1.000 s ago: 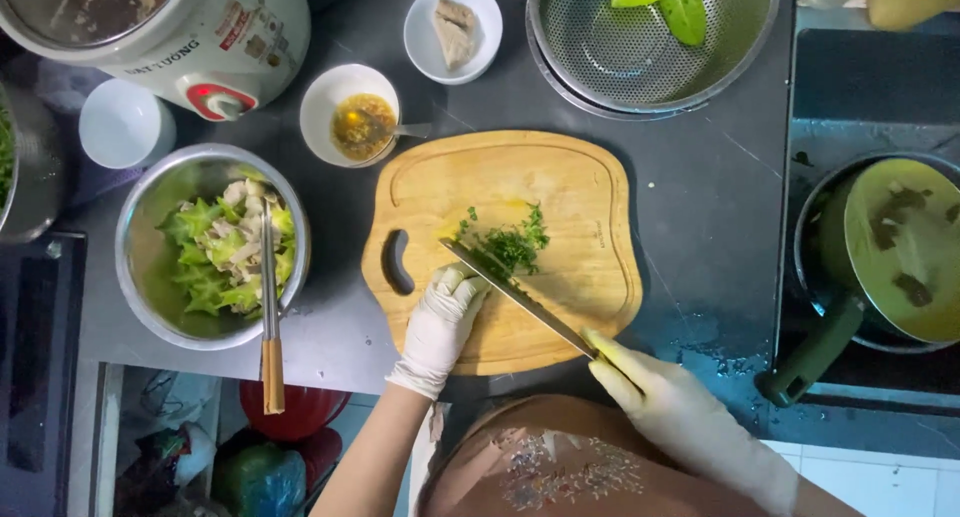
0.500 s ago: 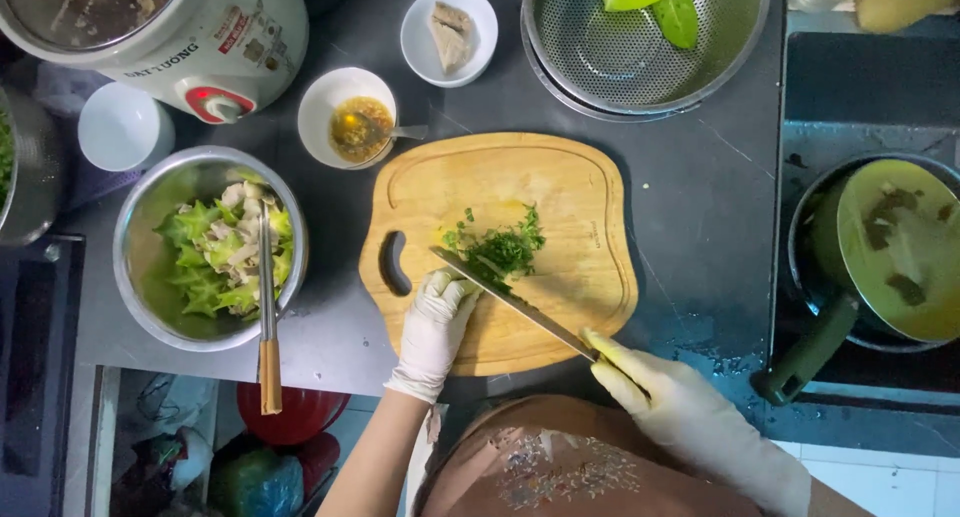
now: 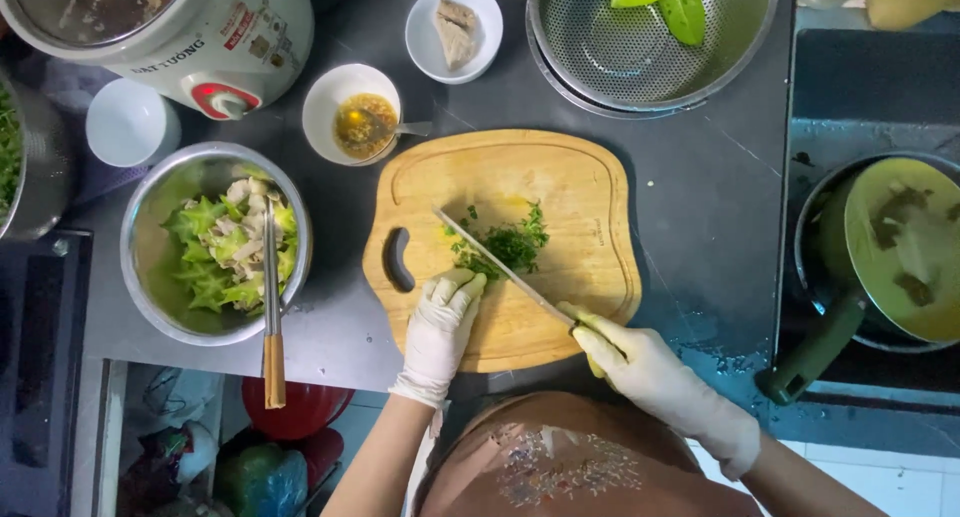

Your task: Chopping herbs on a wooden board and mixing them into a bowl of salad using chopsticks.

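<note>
Right hand (image 3: 640, 362) gripped knife (image 3: 505, 270) handle, blade across green herbs (image 3: 505, 245) | left hand (image 3: 440, 322) curled, steadied herbs on wooden cutting board (image 3: 580, 187) | herbs mostly chopped fine, few coarser sprigs left

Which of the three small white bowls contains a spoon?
The small white bowl of orange-brown sauce, just above the cutting board; its spoon handle sticks out rightward. The others hold none.
</note>
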